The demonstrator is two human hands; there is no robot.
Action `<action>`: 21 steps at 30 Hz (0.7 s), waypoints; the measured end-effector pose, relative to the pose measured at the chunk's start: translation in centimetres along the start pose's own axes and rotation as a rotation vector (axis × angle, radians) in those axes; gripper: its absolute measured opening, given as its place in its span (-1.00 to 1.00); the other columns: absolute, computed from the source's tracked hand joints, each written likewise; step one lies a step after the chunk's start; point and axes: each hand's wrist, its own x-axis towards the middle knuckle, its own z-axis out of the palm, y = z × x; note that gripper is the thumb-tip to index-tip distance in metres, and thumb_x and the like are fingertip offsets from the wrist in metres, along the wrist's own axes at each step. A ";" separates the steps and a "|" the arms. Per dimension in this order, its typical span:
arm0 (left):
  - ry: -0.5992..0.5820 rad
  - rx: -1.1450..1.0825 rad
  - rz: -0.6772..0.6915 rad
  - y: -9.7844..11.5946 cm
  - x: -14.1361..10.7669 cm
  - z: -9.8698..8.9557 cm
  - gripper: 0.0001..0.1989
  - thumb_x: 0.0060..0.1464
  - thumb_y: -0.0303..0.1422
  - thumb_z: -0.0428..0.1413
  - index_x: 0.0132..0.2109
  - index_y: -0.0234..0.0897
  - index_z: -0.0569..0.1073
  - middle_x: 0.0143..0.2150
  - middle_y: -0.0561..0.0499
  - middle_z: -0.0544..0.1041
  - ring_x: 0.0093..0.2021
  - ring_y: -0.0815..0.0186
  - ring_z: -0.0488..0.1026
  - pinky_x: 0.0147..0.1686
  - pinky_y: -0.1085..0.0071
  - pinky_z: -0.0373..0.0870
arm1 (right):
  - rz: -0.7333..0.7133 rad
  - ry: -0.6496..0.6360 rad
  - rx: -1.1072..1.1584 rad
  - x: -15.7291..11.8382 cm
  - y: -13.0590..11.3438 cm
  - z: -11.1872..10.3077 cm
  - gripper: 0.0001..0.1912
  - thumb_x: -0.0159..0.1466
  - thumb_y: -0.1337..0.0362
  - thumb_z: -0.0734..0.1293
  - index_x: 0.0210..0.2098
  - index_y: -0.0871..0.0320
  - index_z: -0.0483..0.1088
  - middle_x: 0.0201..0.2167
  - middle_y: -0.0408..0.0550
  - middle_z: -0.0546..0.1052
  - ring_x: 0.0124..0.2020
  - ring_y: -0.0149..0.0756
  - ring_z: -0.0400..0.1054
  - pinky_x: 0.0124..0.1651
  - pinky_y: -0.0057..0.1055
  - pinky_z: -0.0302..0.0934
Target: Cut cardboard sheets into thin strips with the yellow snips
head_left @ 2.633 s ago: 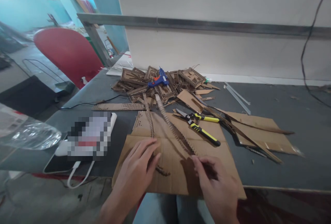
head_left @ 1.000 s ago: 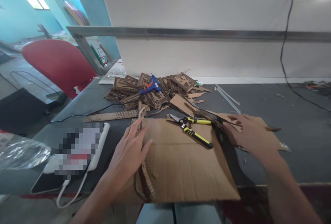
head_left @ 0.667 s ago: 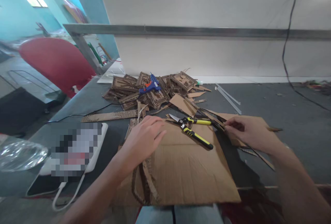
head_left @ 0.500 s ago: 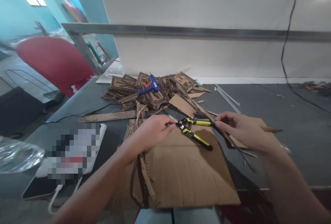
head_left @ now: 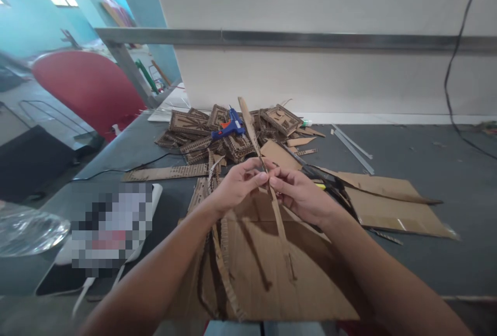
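The left hand (head_left: 241, 183) and right hand (head_left: 298, 193) meet, thumbs and fingers pinched on one thin cardboard strip (head_left: 278, 217). They hold it tilted above the cardboard sheet (head_left: 267, 261), its upper end in front of the pile of cardboard pieces (head_left: 189, 121). On the pile lies a blue glue gun (head_left: 232, 125); its pale label is too small to read. On the desk (head_left: 423, 165), left of the sheet, the device (head_left: 112, 224) is pixelated, its writing illegible.
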 end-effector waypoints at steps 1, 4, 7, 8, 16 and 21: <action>0.008 -0.020 -0.006 0.0 0.0 0.0 -0.64 0.06 -0.15 0.28 -0.13 -0.37 0.55 -0.30 -0.03 0.53 -0.45 0.47 0.37 -0.47 0.55 0.29 | -0.001 -0.004 -0.003 -0.1 0.3 -0.1 -0.58 0.01 0.04 0.58 -0.38 0.18 0.41 -0.49 -0.25 0.36 -0.51 -0.54 0.19 -0.43 -0.55 0.14; 0.090 -0.035 -0.037 -0.3 0.2 -0.1 -0.63 0.05 -0.10 0.27 -0.26 -0.39 0.56 -0.44 0.01 0.50 -0.54 0.50 0.30 -0.56 0.56 0.21 | -0.042 -0.019 -0.111 -0.2 1.1 -0.5 -0.60 0.09 -0.01 0.53 -0.34 0.18 0.43 -0.47 -0.20 0.43 -0.49 -0.49 0.26 -0.40 -0.50 0.22; 0.185 0.000 -0.064 -0.9 0.4 -0.2 -0.62 0.05 -0.10 0.27 -0.31 -0.41 0.56 -0.57 0.07 0.42 -0.59 0.50 0.26 -0.59 0.56 0.17 | -0.069 0.004 -0.238 -0.4 1.6 -0.5 -0.60 0.07 0.02 0.54 -0.31 0.18 0.45 -0.45 -0.16 0.50 -0.46 -0.43 0.33 -0.36 -0.44 0.28; 0.206 0.008 -0.071 -1.1 0.5 -0.2 -0.62 0.04 -0.10 0.27 -0.33 -0.41 0.56 -0.58 0.07 0.42 -0.60 0.51 0.25 -0.60 0.56 0.17 | -0.067 0.020 -0.261 -0.4 1.7 -0.5 -0.59 0.05 0.03 0.55 -0.29 0.18 0.45 -0.45 -0.16 0.50 -0.46 -0.42 0.34 -0.35 -0.43 0.29; 0.230 -0.007 -0.103 -1.6 0.4 -0.5 -0.65 0.02 -0.12 0.29 -0.34 -0.41 0.59 -0.56 0.02 0.46 -0.61 0.51 0.25 -0.62 0.56 0.14 | -0.080 0.036 -0.289 -0.3 2.1 -0.5 -0.63 0.11 0.01 0.50 -0.28 0.18 0.46 -0.42 -0.11 0.55 -0.44 -0.41 0.38 -0.35 -0.45 0.25; 0.185 -0.098 -0.113 -1.5 0.3 -0.5 -0.65 0.01 -0.13 0.30 -0.33 -0.41 0.55 -0.48 0.00 0.52 -0.59 0.52 0.29 -0.61 0.58 0.17 | -0.093 0.030 -0.288 -0.4 2.4 -0.6 -0.67 0.13 0.05 0.49 -0.28 0.16 0.46 -0.40 -0.13 0.55 -0.44 -0.43 0.37 -0.34 -0.46 0.24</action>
